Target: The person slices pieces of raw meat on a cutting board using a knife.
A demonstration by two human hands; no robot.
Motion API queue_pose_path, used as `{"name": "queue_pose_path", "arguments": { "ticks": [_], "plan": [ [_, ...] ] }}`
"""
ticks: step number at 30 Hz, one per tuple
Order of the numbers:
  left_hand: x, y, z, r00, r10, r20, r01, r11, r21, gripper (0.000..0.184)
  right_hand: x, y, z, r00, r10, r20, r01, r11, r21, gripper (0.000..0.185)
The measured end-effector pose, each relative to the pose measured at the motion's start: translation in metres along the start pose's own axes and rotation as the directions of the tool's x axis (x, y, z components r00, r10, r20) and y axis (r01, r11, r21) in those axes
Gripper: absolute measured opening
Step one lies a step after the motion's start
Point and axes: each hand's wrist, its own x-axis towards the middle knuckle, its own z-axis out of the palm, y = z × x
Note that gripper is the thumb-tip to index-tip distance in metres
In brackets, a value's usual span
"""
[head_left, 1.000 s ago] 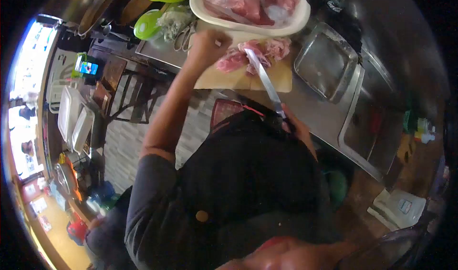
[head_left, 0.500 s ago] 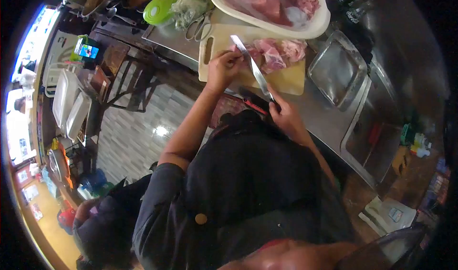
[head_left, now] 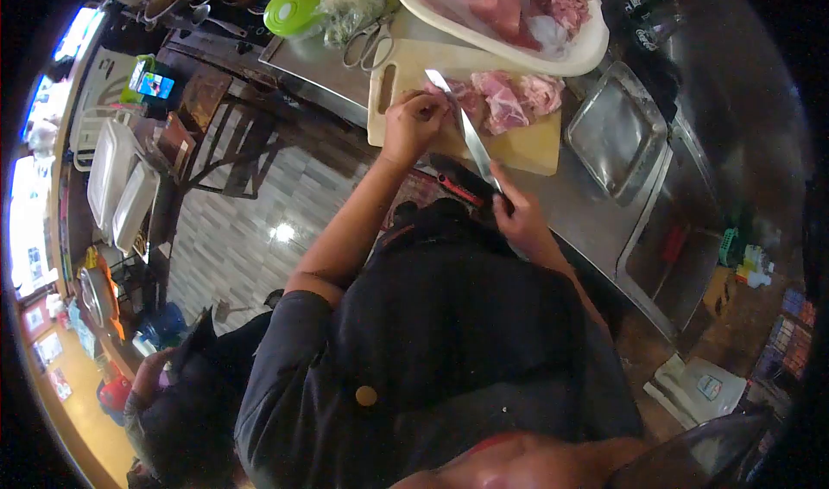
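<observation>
In my right hand (head_left: 518, 214) is the handle of a long knife (head_left: 471, 136). Its blade slants up and left across the near edge of the meat. My left hand (head_left: 412, 128) is closed with curled fingers at the left end of the raw meat, pinching a piece that is mostly hidden. Pink chunks of raw meat (head_left: 506, 107) lie in a row on a cream cutting board (head_left: 528, 154) with a handle slot at its left.
Beyond the board stands a white tub (head_left: 596, 50) of bagged and loose meat. Scissors (head_left: 370, 47), a green lid (head_left: 292, 7) and a plastic bag (head_left: 352, 12) sit left of it. To the right are a metal tray (head_left: 615, 130) and a sink (head_left: 669, 264). Another person (head_left: 194, 411) is at lower left.
The whole view has shifted slightly, moving the board and tub a little right. My hands and the knife keep nearly the same place over the meat.
</observation>
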Motion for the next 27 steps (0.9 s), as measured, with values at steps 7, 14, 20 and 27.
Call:
{"name": "queue_pose_path", "arguments": {
  "ticks": [7, 14, 20, 27],
  "plan": [
    [0.002, 0.000, -0.001, 0.999, -0.046, -0.024, 0.046, 0.999, -0.009, 0.011, 0.007, -0.006, 0.004, 0.999, 0.048, -0.009, -0.048, 0.999, 0.024, 0.053],
    [0.006, -0.007, -0.002, 0.995, -0.102, -0.021, 0.100, 0.994, -0.047, 0.016, 0.073, -0.007, 0.023, 0.995, 0.085, -0.056, -0.082, 0.995, 0.049, 0.053],
    [0.004, -0.010, 0.000, 0.995, -0.097, 0.021, 0.097, 0.995, -0.002, 0.017, 0.049, -0.002, 0.020, 0.997, 0.014, -0.073, -0.020, 0.996, -0.083, 0.053],
    [-0.001, -0.003, -0.002, 0.998, -0.052, -0.038, 0.049, 0.997, -0.052, 0.012, -0.003, -0.012, -0.001, 1.000, 0.015, 0.009, -0.014, 0.996, -0.084, 0.054]
  ]
}}
